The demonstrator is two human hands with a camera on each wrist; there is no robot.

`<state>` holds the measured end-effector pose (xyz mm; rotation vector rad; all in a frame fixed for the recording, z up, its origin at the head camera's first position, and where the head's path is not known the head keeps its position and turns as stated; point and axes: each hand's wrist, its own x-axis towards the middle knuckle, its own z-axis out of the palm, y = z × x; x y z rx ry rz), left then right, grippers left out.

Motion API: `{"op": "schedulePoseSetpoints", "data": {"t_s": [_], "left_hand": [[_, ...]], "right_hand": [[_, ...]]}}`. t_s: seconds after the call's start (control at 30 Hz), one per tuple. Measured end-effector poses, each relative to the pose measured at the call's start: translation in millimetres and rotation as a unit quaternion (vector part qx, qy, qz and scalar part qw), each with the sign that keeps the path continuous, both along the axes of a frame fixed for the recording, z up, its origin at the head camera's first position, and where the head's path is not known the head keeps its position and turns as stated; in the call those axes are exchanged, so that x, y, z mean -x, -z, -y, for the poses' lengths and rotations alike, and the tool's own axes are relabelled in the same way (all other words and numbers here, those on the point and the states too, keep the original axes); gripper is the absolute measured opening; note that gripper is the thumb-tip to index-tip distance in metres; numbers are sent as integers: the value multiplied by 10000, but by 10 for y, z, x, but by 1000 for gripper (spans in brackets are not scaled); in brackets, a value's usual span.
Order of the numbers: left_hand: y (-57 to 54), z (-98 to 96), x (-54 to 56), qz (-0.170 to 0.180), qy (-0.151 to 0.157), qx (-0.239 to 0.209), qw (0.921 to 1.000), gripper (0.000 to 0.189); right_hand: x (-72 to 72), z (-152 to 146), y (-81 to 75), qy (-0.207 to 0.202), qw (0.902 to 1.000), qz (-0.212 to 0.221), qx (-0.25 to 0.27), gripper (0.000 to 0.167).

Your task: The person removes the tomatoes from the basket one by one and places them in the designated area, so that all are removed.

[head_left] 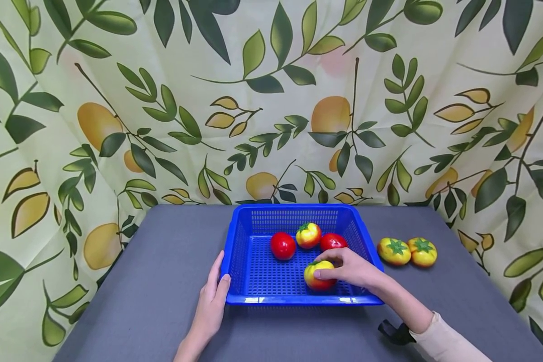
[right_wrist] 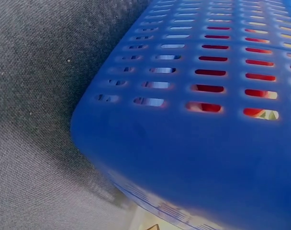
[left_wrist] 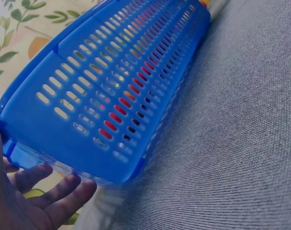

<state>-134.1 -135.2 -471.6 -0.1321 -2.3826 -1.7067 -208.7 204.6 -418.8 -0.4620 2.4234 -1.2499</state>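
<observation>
A blue plastic basket [head_left: 305, 300] with slotted walls stands on the table. My right hand [head_left: 350, 269] reaches over its right side and pinches a yellow-and-red tomato [head_left: 319, 276] low inside the front right part. Further back in the basket lie a red tomato [head_left: 282, 246], a yellow-and-red one with a green top [head_left: 308, 235], and another red one [head_left: 333, 242] partly behind my fingers. My left hand [head_left: 210, 301] rests against the basket's left side, its fingers extended along the outside and its thumb at the rim. In the right wrist view the basket wall [right_wrist: 184, 139] hides the right hand.
Two yellow-and-orange tomatoes with green tops [head_left: 394, 251] sit side by side on the grey table [head_left: 163, 281], right of the basket. A black strap [head_left: 395, 333] lies by the right sleeve [head_left: 448, 342]. Leaf-patterned cloth [head_left: 271, 125] hangs behind and along both sides.
</observation>
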Motion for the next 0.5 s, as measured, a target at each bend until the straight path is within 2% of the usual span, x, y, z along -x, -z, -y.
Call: {"op": "schedulePoseSetpoints", "data": {"t_s": [0.5], "left_hand": [[11,2,-5,-19,-3,91,10000,54]], "right_hand": [[-1,-8,1,35,9999,-53,134,40]]}}
